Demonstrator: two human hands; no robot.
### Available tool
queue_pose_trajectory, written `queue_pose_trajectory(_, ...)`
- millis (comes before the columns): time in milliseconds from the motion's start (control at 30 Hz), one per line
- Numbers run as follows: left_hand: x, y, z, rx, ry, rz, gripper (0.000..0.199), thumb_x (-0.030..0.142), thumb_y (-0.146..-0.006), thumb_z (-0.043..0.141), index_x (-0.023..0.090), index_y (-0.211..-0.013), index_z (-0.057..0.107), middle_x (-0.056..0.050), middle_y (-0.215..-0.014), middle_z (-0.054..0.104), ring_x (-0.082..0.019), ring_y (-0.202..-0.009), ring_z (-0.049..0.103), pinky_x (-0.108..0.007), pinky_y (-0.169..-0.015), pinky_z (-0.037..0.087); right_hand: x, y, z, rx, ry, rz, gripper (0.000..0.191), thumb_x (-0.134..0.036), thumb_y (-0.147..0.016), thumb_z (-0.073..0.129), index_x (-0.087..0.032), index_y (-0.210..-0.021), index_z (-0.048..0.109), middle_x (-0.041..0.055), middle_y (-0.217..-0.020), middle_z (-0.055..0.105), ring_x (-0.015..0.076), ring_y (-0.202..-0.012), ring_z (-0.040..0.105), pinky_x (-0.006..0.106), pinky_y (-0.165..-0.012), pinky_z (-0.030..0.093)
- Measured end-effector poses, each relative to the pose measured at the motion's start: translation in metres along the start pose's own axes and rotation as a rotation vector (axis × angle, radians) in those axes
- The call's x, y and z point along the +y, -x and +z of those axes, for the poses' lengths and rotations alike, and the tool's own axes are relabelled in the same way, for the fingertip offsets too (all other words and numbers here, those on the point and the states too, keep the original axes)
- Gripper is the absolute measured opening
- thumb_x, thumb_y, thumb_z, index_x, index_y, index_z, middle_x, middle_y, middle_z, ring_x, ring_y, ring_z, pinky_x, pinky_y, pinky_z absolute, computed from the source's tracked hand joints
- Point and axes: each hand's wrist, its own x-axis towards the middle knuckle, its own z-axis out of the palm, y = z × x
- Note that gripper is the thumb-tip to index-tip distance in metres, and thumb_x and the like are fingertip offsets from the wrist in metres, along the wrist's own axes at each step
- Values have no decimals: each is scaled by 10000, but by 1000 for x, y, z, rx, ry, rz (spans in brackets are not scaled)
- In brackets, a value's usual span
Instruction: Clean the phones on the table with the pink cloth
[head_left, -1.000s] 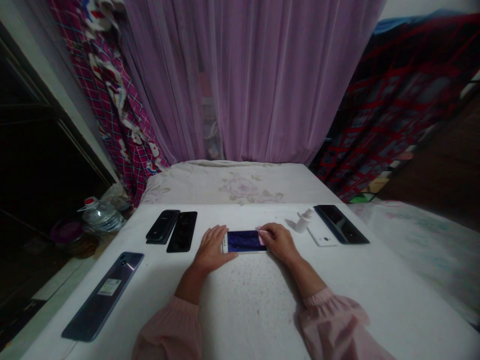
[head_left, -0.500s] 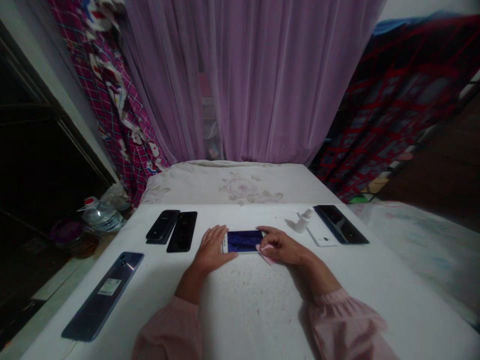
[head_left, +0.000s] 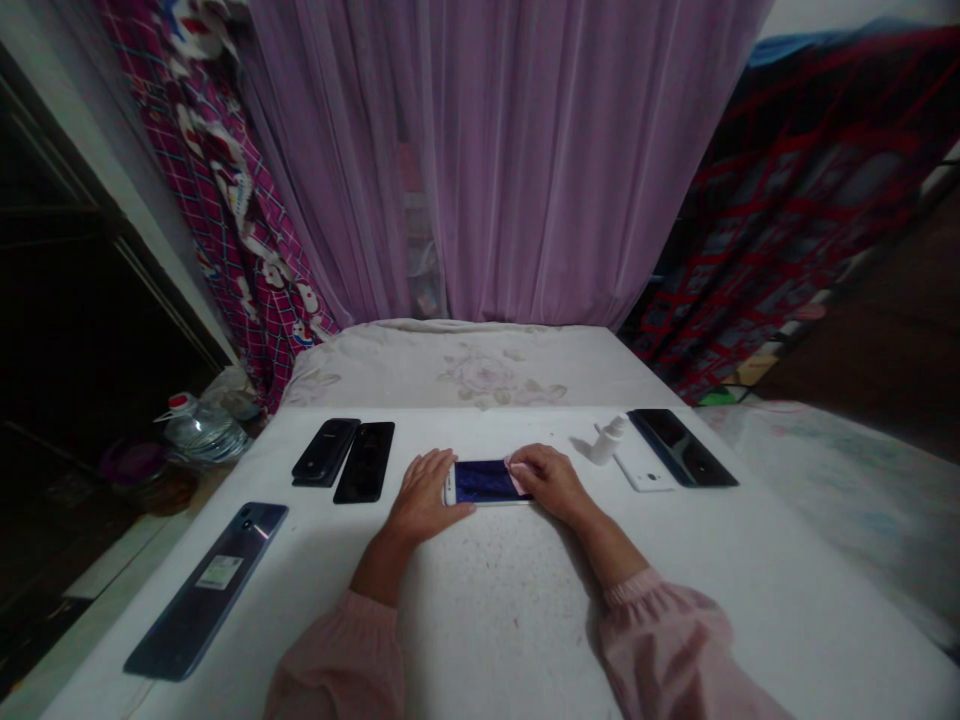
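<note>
Scanning for lettering now, and coming up with nothing legible! Starting at the white-framed phone [head_left: 484,483]: showing a tiny dark mark on the left-end border, too small to read. Going left of the white-framed phone and nearer, to the large dark phone [head_left: 206,592]: wearing a pale sticker [head_left: 219,572], seemingly with fine print, blurred past reading. Left again of the white-framed phone but farther off, at the small black phone [head_left: 328,447]: carrying a faint mark, impossible to make out. Right of it, on the white phone [head_left: 637,472]: bearing another small mark, equally unreadable.
</note>
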Motion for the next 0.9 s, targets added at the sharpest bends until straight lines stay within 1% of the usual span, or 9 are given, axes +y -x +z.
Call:
queue_pose_trajectory(167,0,0,-1,-12,-9,1,800,547,-775,648,148,-1420,392,-139,-1516,381,-290,-1432,272,-468,-1188,156,1,-4,7,46,44,81,171,-306,-837,569,-233,-874,720,49,-902,744,224,-867,647,347,-802,461)
queue_pose_trajectory(300,0,0,-1,-8,-17,8,801,552,-780,643,141,-1420,391,-141,-1515,382,-292,-1430,276,-467,-1187,163,0,-4,10,71,60,76,184,-314,-845,560,-230,-873,722,53,-901,747,223,-854,651,347,-803,459)
queue_pose_trajectory(467,-1,0,1,8,-19,13,791,575,-773,638,184,-1417,398,-121,-1512,394,-296,-1423,294,-473,-1181,179,0,-1,5,56,-2,62,162,-310,-821,574,-237,-839,718,48,-875,746,217,-829,649,341,-783,470)
queue_pose_trajectory(633,-2,0,2,8,-19,14,794,570,-774,641,176,-1418,395,-124,-1515,389,-294,-1427,284,-472,-1182,171,2,3,-2,-4,-111,0,125,-300,-784,598,-228,-778,700,52,-918,736,226,-899,648,362,-843,473)
queue_pose_trajectory(700,-2,0,1,3,-15,13,799,564,-775,643,165,-1420,391,-130,-1517,384,-291,-1429,279,-467,-1185,165,3,4,-5,-40,-156,-6,120,-301,-769,611,-220,-753,698,68,-946,728,242,-967,645,383,-878,469)
queue_pose_trajectory(833,-2,0,2,-2,-16,13,802,555,-782,644,156,-1427,382,-129,-1522,374,-281,-1434,268,-455,-1190,152,2,8,-18,-200,-264,-1,132,-324,-763,648,-213,-731,713,108,-1114,688,275,-1179,576,426,-952,453)
queue_pose_trajectory(900,-2,-1,2,-4,-17,10,806,550,-783,647,149,-1429,379,-132,-1523,372,-281,-1435,266,-452,-1192,147,1,10,-24,-274,-298,13,118,-326,-747,678,-217,-741,725,109,-1213,649,280,-1243,533,442,-980,443)
